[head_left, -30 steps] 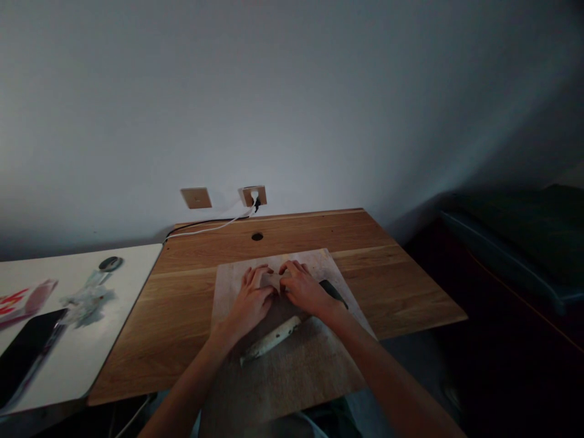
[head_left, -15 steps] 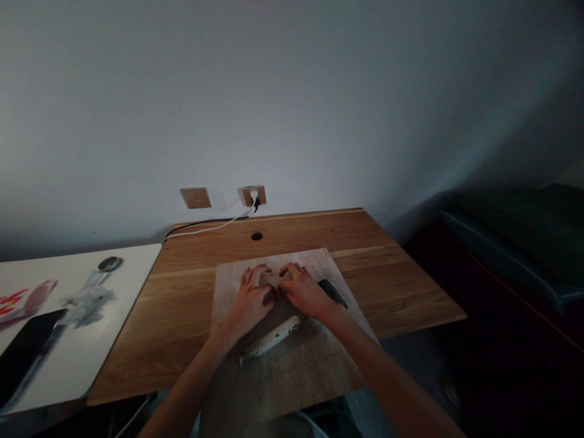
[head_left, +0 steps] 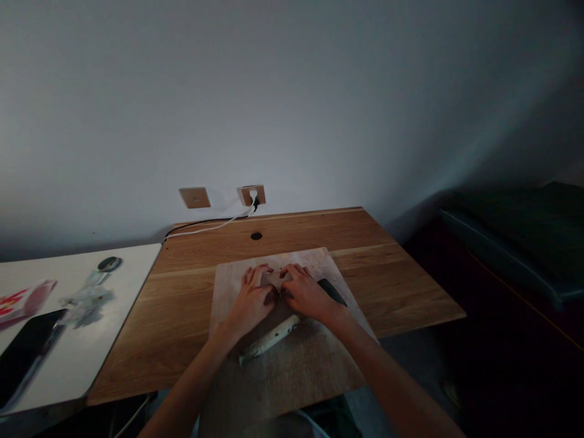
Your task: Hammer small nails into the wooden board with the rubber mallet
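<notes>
My left hand (head_left: 253, 298) and my right hand (head_left: 303, 292) meet over a pale wooden board (head_left: 274, 389), fingers bent and thumbs close together. Something tiny seems to be between the fingertips, too small to make out. Just below the hands a pale, dark-spotted handle-like bar (head_left: 269, 340) lies at a slant on the board, its upper end near my right wrist. A dark flat piece (head_left: 332, 291) shows beyond the right hand; my wrist hides whether it joins the bar.
The board lies on a wooden table (head_left: 410, 298) against the wall. On a white table (head_left: 123, 316) to the left are a black phone (head_left: 30, 353), a red and white packet (head_left: 27, 301), crumpled clear plastic (head_left: 89, 301) and a round dark object (head_left: 109, 263). Cables (head_left: 214, 226) run to a wall socket (head_left: 253, 194).
My fingertips have shifted slightly at the middle of the board, both hands staying close together. The bar and the dark flat piece lie as before.
</notes>
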Demonstrator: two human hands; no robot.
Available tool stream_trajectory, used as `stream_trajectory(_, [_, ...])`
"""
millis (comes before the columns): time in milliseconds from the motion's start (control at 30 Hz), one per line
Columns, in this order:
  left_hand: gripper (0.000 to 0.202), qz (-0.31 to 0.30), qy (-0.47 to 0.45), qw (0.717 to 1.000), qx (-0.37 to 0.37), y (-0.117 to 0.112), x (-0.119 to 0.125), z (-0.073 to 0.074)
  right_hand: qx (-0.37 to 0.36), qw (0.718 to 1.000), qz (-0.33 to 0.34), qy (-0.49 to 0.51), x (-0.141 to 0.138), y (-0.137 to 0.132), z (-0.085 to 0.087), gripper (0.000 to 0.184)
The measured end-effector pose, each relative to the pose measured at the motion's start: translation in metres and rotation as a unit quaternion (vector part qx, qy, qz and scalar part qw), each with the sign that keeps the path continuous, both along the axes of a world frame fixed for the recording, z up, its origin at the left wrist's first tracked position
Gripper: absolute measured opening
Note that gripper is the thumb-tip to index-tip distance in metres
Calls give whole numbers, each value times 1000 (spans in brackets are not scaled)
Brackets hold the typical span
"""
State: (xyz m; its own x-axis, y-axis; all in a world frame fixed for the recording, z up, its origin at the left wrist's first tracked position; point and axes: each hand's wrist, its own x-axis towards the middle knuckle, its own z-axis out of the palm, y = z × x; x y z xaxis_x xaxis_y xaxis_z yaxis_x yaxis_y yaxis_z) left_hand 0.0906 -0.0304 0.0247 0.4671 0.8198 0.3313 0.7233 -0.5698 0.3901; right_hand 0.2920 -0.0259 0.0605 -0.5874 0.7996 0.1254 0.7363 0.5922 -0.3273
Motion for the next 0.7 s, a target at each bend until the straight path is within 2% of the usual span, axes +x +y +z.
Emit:
stream_trajectory(500, [14, -5, 0, 1000, 7, 3, 1, -4, -5, 1000, -3, -18, -6, 0, 4, 17])
stream_trajectory(700, [14, -7, -8, 1000, -4, 4, 0, -3, 9, 1000, 1, -9, -7, 0, 0, 17])
